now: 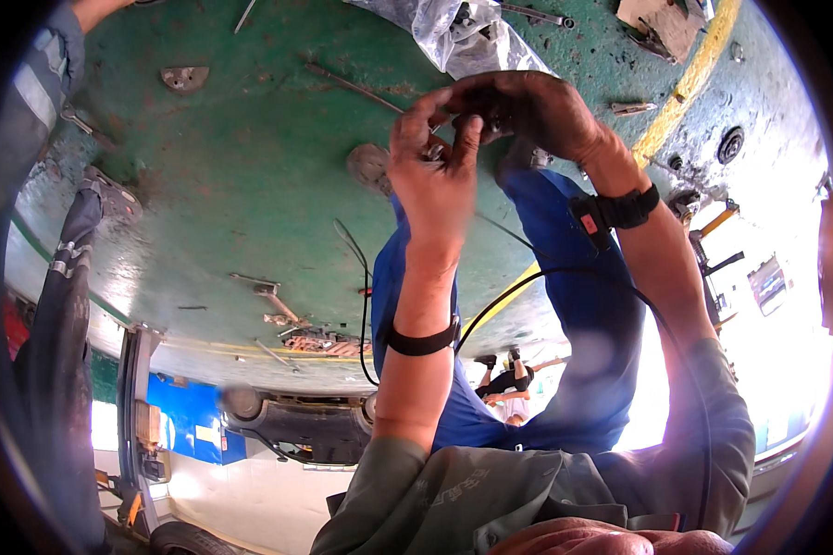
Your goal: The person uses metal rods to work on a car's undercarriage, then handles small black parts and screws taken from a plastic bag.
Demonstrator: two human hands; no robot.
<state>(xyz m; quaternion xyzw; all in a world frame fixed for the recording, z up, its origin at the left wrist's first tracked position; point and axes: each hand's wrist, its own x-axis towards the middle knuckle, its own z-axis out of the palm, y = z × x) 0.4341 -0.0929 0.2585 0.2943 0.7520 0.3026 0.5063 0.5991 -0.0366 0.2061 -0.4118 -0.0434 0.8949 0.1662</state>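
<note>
Both hands are raised close together above the green floor, with fingers curled toward each other. My left hand has its thumb and fingers bent round a small metal piece, of which only a shiny bit shows. My right hand, darkened with grease, curls over a small dark metal part between the two hands. Fingers and shadow hide most of these pieces, so their kind cannot be made out. Black straps circle both forearms, and the right one carries a small black device. A thin black cable crosses my blue trousers.
A clear plastic bag with dark parts lies beyond my hands, beside a wrench. A thin rod, a half-round metal piece and a round black part are on the floor. Another person's leg stands at left.
</note>
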